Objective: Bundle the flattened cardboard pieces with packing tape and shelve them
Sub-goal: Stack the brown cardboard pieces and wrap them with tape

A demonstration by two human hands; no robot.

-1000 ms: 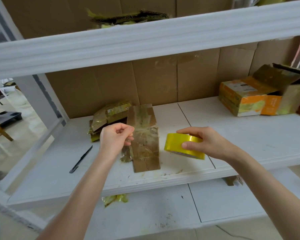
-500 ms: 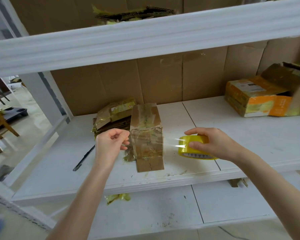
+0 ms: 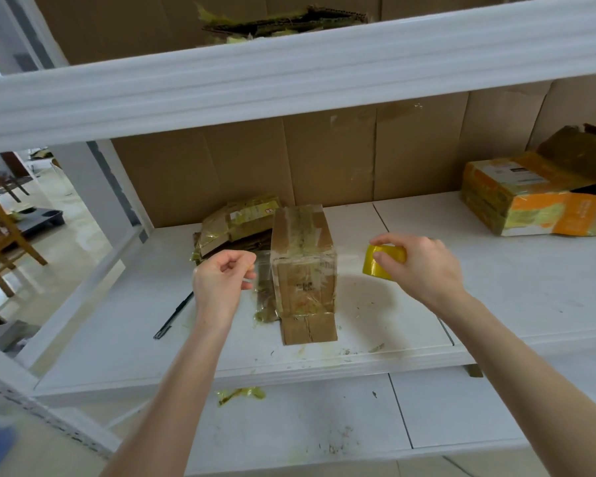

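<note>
A stack of flattened cardboard pieces (image 3: 303, 270) lies on the middle white shelf (image 3: 496, 304), with old tape across it. My right hand (image 3: 417, 266) grips a yellow roll of packing tape (image 3: 381, 265) to the right of the stack. My left hand (image 3: 221, 280) pinches the free end of the clear tape strip (image 3: 264, 270) to the left of the stack. The strip stretches between my hands above the cardboard. A second taped cardboard pile (image 3: 238, 223) lies behind, at the left.
A black pen-like tool (image 3: 172, 316) lies on the shelf at the left. An opened orange box (image 3: 530, 197) stands at the right. Crumpled tape (image 3: 240, 395) lies on the lower shelf. More cardboard (image 3: 283, 24) sits on the upper shelf. Wooden chairs (image 3: 0, 235) stand far left.
My hands have drawn apart, the right carrying the roll further right and the left holding the end, so a longer strip of tape spans over the cardboard stack.
</note>
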